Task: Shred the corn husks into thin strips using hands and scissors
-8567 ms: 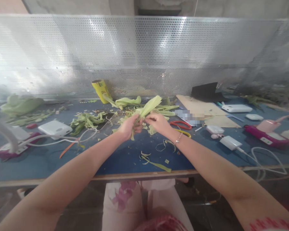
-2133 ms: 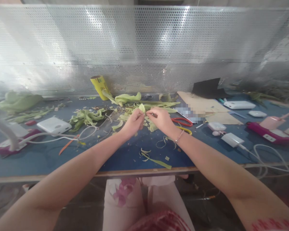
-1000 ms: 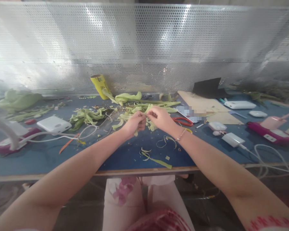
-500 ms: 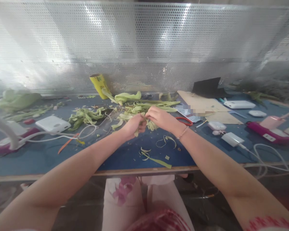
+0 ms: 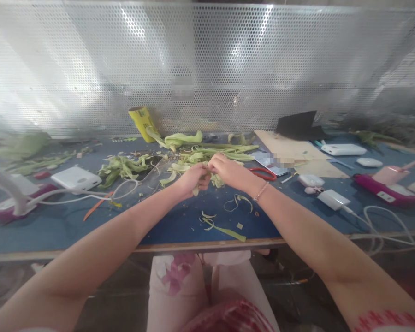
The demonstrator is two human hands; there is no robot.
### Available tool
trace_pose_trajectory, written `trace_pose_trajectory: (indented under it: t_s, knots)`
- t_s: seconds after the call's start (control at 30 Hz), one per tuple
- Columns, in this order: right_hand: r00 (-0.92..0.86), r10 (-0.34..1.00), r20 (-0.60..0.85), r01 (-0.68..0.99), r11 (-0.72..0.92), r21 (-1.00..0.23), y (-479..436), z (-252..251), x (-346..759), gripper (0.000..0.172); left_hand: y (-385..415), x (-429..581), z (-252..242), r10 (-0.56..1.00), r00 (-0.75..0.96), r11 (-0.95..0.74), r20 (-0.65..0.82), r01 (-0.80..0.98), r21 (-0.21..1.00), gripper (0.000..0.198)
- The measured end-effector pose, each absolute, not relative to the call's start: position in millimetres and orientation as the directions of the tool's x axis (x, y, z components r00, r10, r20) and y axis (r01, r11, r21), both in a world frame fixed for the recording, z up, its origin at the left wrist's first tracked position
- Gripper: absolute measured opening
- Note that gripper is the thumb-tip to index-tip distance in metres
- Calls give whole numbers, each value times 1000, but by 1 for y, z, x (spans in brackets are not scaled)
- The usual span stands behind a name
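Left hand [image 5: 195,179] and right hand [image 5: 224,168] meet over the blue counter [image 5: 173,226] — green leaf piece [image 5: 195,190] in the left!
Nearest, a green strip [image 5: 232,233] lies by the front edge; next, the left fingers clamp that leaf piece, its end poking out below. The right fingers bunch together against them — anything they hold is hidden. Behind: leafy pile [image 5: 191,158], tilted yellow tube [image 5: 143,122], perforated screen [image 5: 152,69].

Along the back, a perforated metal screen [image 5: 224,60] is stretched behind the table [image 5: 178,230], a yellow tube [image 5: 143,122] tilted before it! Over right, a black sheet [image 5: 296,125] is propped behind tan cardboard [image 5: 293,146]; a pink plug [image 5: 388,175] is seated in a magenta power strip [image 5: 365,186]. Left, a white device [image 5: 75,178] is seen near an orange strip [image 5: 97,206].
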State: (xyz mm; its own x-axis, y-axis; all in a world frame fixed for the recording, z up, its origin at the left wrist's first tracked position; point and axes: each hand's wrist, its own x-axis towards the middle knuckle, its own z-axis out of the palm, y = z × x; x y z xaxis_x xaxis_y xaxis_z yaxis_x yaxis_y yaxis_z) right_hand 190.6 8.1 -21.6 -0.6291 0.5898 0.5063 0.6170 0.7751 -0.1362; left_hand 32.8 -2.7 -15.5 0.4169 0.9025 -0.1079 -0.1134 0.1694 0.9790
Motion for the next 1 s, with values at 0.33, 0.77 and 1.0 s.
trace_pose_trajectory:
  t_s: [0.33,0.77,1.0]
  knots:
    - [-231,805,546,573,566,-592,14,-28,170,8,-1,33,-19,926,376,71,-31,-93,993,15]
    - [-211,836,506,456,542,-705,4,-25,168,17,1,31,-25,948,294,-98,118,-80,992,24]
    - [-170,855,489,553,494,-671,0,-20,167,16,2,30,-24,939,251,-212,237,-122,970,25]
